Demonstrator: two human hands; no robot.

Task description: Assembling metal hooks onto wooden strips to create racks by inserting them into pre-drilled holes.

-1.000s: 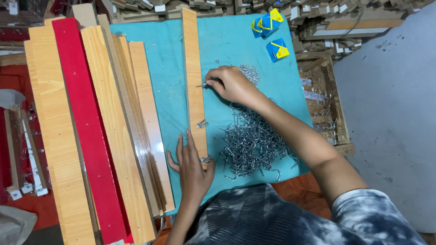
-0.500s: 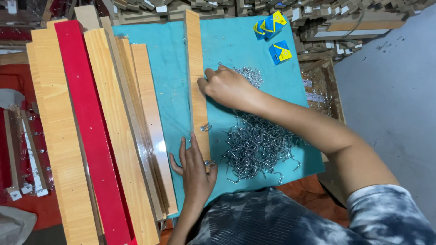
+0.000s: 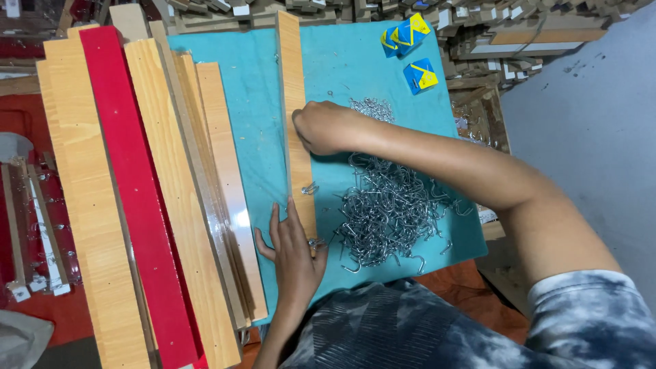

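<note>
A narrow light wooden strip [image 3: 294, 96] lies lengthwise on a teal mat [image 3: 253, 130]. My left hand [image 3: 294, 253] rests flat on the strip's near end, fingers spread. My right hand [image 3: 324, 128] is closed against the strip's right edge at mid-length; what it pinches is hidden by the fingers. One metal hook [image 3: 309, 188] sits in the strip between my hands, and another shows by my left thumb. To the right of the strip lies a heap of silver metal hooks [image 3: 393, 212].
Long wooden planks [image 3: 174, 205] and a red plank [image 3: 133, 198] lie stacked at the left. Three blue and yellow small boxes [image 3: 410, 51] sit at the mat's far right. Wood offcuts [image 3: 424, 14] crowd the far edge. A grey surface [image 3: 594, 123] is at right.
My right hand has shifted a little towards me along the strip and pressed against its edge. My left hand has stayed on the near end.
</note>
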